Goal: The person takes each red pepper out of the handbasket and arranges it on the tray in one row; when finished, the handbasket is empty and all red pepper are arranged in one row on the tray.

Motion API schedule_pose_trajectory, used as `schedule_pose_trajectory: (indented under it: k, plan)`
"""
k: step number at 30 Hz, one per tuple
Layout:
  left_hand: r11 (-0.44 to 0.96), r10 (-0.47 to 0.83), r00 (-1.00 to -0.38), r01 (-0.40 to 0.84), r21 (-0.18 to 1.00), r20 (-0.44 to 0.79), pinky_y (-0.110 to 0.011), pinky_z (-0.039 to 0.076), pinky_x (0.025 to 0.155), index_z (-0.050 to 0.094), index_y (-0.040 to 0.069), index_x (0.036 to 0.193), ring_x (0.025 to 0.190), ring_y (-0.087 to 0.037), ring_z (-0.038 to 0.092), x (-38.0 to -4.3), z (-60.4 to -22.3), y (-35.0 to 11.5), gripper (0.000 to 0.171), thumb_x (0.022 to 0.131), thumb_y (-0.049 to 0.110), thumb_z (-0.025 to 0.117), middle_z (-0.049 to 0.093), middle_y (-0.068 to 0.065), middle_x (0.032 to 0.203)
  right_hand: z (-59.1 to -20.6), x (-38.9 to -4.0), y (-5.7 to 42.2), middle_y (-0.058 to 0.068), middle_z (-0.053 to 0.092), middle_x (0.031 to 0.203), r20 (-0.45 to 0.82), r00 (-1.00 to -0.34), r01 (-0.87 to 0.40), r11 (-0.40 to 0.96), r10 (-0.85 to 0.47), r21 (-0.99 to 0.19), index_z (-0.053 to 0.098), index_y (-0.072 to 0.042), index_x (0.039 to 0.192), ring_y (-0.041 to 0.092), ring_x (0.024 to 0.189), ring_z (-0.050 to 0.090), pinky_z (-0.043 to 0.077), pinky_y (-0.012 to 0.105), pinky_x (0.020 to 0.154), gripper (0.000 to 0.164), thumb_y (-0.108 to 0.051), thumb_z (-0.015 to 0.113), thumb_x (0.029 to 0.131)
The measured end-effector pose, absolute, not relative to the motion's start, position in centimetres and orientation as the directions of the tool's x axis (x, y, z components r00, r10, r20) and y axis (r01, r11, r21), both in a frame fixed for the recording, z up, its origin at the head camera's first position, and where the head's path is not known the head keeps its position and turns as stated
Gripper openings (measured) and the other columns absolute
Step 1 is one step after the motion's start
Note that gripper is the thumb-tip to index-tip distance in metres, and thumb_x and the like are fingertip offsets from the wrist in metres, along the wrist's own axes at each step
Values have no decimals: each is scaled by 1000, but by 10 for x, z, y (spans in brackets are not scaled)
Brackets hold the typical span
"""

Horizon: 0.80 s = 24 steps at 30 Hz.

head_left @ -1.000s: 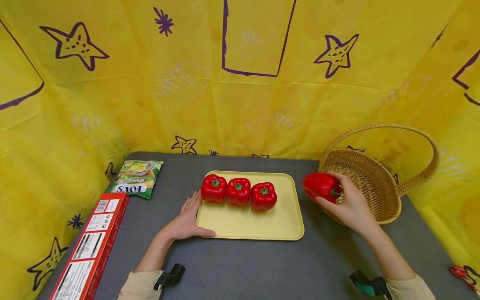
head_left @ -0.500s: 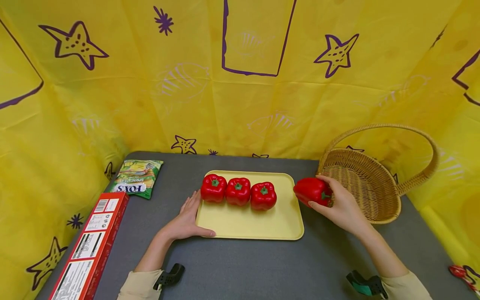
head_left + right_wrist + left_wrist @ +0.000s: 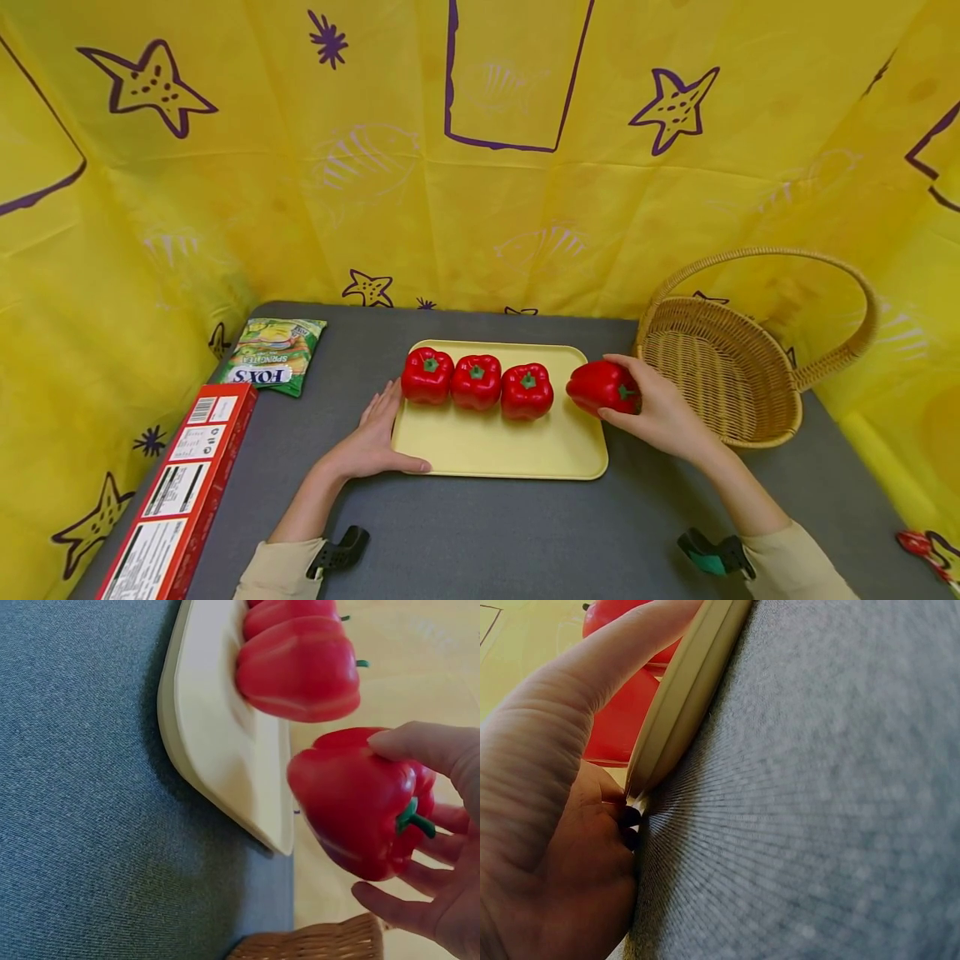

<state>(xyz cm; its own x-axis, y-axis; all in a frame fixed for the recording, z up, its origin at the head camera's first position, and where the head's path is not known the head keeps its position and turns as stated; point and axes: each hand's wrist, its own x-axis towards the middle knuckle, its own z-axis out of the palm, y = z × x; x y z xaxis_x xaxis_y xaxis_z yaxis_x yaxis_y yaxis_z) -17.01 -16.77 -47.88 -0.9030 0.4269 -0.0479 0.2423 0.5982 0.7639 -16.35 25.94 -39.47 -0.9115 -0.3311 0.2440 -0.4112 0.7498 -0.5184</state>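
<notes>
Three red bell peppers, the left one [image 3: 427, 377], the middle one [image 3: 476, 382] and the right one [image 3: 527, 392], stand in a row on a pale yellow tray [image 3: 495, 454], green stems up. My left hand [image 3: 375, 437] lies at the tray's left front corner, thumb along the front rim and straight fingers beside the left side. Between thumb and fingers, my right hand [image 3: 656, 408] holds another red bell pepper [image 3: 600, 387], tilted with its stem toward the palm. In the right wrist view this pepper [image 3: 352, 799] hangs raised by the tray's right end.
A wicker basket [image 3: 720, 375] with a tall handle stands at the back right, behind my right hand. On the left lie a green FOX'S packet [image 3: 277, 354] and a long red and white box [image 3: 180, 492]. A yellow patterned cloth [image 3: 480, 208] hangs along the grey table's back edge.
My right hand has carried the held pepper leftward from in front of the basket to over the tray's right end. My left hand and the three standing peppers stay put.
</notes>
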Motion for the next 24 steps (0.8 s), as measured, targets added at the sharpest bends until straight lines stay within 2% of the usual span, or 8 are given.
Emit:
schedule_pose_trajectory:
  k: [10, 24]
  plan:
    - [600, 426, -904, 251, 760, -38, -58, -3, 114, -2, 6, 156, 147, -38, -4, -171, -480, -168, 134, 65, 48, 87, 3, -20, 161, -397, -173, 252, 14, 61, 119, 190, -903, -426, 742, -386, -517, 51, -3, 131, 32, 103, 59, 53, 50, 82, 68, -18, 86, 75]
    - [605, 424, -904, 242, 758, -49, -56, -3, 115, -1, 5, 156, 147, -36, -4, -171, -479, -168, 135, 64, 49, 87, 4, -18, 162, -401, -184, 243, 13, 57, 127, 145, -865, -489, 739, -481, -464, 52, -3, 135, 29, 110, 54, 49, 49, 88, 70, -23, 83, 76]
